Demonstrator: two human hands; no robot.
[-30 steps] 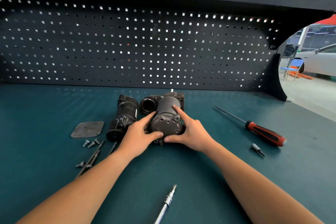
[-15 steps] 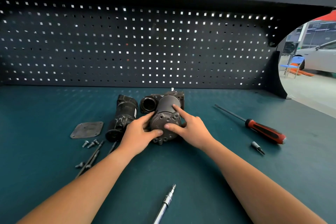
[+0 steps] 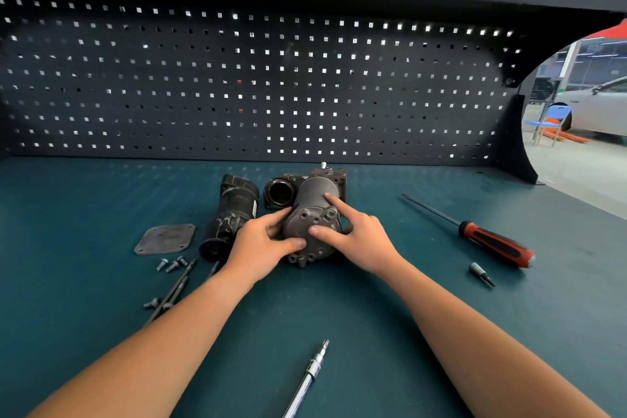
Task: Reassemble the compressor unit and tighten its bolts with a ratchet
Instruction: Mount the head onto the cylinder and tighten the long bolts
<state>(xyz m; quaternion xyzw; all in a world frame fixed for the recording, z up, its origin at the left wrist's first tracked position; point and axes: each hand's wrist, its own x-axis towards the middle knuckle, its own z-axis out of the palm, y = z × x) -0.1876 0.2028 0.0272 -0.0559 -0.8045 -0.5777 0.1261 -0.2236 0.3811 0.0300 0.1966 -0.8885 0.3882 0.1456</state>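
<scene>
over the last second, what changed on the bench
The right hand slid its thumb up from the lower rim of the compressor housing onto its end face, just above the left hand thumb. Nothing was picked up or let go. Both hands keep their grip on the housing, which has not shifted; the cover plate, bolts, screwdriver and extension bar lie where they were.

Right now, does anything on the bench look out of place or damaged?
Nothing looks damaged or spilled. The cover plate, small bolts and long bolts lie loose left of the compressor, held by the left hand and right hand.
</scene>
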